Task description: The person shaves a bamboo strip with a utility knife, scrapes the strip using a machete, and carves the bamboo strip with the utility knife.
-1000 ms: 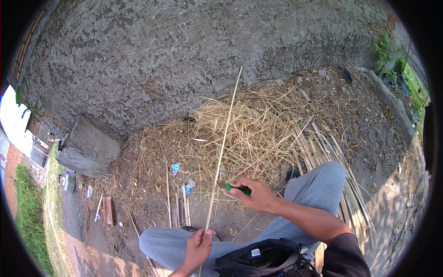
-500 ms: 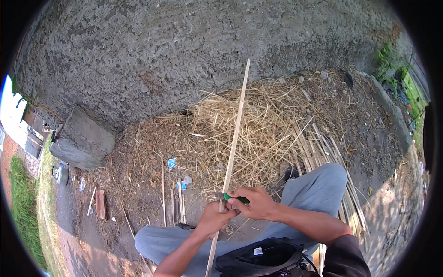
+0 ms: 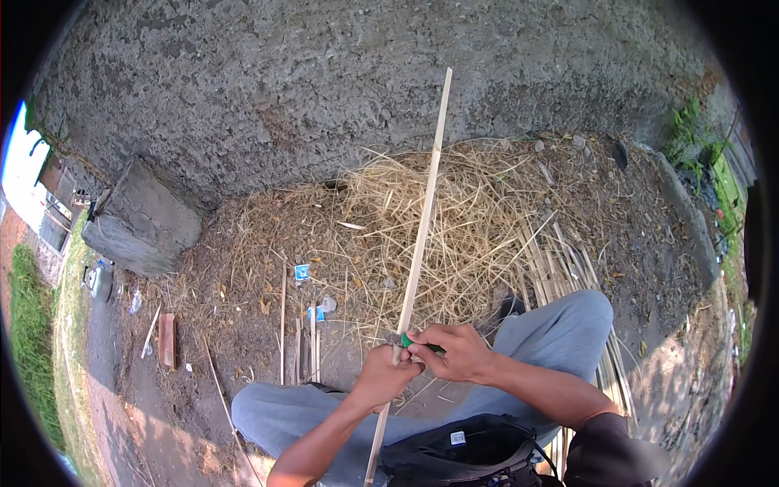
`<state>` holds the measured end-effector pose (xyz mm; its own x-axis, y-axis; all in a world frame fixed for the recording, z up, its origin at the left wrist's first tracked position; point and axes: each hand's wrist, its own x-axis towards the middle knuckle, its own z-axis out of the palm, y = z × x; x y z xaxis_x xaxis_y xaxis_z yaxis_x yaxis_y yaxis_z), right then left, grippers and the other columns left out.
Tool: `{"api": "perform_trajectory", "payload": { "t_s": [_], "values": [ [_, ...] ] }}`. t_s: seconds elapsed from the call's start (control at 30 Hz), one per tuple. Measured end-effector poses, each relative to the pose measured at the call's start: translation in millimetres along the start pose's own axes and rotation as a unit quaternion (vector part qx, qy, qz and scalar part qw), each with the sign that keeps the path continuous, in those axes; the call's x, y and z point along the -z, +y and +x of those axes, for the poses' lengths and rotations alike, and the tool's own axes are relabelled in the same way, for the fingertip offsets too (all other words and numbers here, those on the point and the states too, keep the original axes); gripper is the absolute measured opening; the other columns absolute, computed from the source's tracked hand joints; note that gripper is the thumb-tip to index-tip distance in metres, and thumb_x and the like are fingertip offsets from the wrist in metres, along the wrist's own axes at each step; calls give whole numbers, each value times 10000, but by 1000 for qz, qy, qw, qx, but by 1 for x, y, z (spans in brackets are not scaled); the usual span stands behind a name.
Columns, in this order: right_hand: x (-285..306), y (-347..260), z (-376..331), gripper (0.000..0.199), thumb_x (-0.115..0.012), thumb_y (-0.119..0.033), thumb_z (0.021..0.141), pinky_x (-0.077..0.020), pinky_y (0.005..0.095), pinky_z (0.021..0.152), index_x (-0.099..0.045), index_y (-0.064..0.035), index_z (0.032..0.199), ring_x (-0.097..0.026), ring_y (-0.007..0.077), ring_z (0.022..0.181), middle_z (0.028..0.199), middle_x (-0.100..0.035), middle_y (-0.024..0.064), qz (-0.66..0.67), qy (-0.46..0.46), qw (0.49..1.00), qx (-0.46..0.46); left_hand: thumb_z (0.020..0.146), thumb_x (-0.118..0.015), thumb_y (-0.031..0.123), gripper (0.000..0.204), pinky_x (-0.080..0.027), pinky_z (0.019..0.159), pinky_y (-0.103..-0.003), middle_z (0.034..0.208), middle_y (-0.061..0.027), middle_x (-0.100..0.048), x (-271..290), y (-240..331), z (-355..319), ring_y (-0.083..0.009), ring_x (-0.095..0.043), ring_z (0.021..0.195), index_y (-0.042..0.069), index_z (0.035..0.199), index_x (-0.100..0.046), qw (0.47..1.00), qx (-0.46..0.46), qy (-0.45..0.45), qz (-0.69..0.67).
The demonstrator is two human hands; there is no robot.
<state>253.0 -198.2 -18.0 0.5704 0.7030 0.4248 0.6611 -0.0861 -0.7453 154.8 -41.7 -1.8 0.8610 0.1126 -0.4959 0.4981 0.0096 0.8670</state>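
A long, pale bamboo strip (image 3: 423, 219) slants from my lap up toward the wall. My left hand (image 3: 385, 377) is closed around its lower part, just above my lap. Close against it, my right hand (image 3: 456, 354) grips a green-handled knife (image 3: 408, 342) at the strip's edge. The knife's blade is mostly hidden by the fingers and the strip. Beyond both hands lies a heap of thin, curled bamboo shavings (image 3: 466, 219).
Cut bamboo strips (image 3: 560, 264) lie beside my right knee. Several narrow strips and blue wrappers (image 3: 302, 272) are on the dirt at the left, near a reddish-brown block (image 3: 167, 341). A rough grey wall (image 3: 324, 89) and a concrete block (image 3: 146, 223) bound the far side.
The bamboo strip has slid farther away from me, its far tip now higher against the wall. Both hands stay together near the same spot, and the view has shifted slightly.
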Motion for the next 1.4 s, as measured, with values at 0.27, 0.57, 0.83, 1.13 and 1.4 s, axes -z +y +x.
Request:
{"api": "perform_trajectory", "payload": {
  "t_s": [0.27,0.57,0.83,1.13,1.4],
  "values": [
    [2,-10,4,164,-728,-191,851,-486,340,446,-700,-73,961,-631,250,527,798,-694,91,-21,-1,1000,14,807,-615,56,174,-322,442,-262,559,37,-464,3,0,-5,-41,-422,520,52,670,-509,999,-7,-1,-35],
    [-1,-14,7,196,-765,-208,806,-404,330,369,-740,-140,988,-545,199,428,650,-611,16,-128,39,990,42,787,-579,-29,181,-319,433,-253,628,38,-440,5,2,-15,-36,-396,521,79,776,-434,998,-35,3,-52],
    [0,-11,11,200,-771,-217,798,-358,324,353,-742,-151,984,-509,180,408,627,-575,4,-117,85,988,53,782,-567,-98,278,-260,395,-237,600,40,-408,2,3,-15,-37,-368,453,110,827,-388,994,-113,12,-2],
    [6,-3,15,160,-768,-211,803,-339,325,351,-734,-141,942,-503,170,412,640,-590,1,-126,109,985,50,760,-608,-28,245,-329,465,-248,643,32,-430,0,15,-20,-43,-388,556,90,784,-394,999,-52,15,2],
    [19,8,22,99,-759,-138,805,-441,309,403,-712,-87,876,-616,201,499,792,-713,64,-95,133,987,4,795,-603,-82,294,-281,393,-237,657,45,-403,-3,2,-27,-28,-379,475,105,821,-378,998,-53,-11,33]
  ]
}}
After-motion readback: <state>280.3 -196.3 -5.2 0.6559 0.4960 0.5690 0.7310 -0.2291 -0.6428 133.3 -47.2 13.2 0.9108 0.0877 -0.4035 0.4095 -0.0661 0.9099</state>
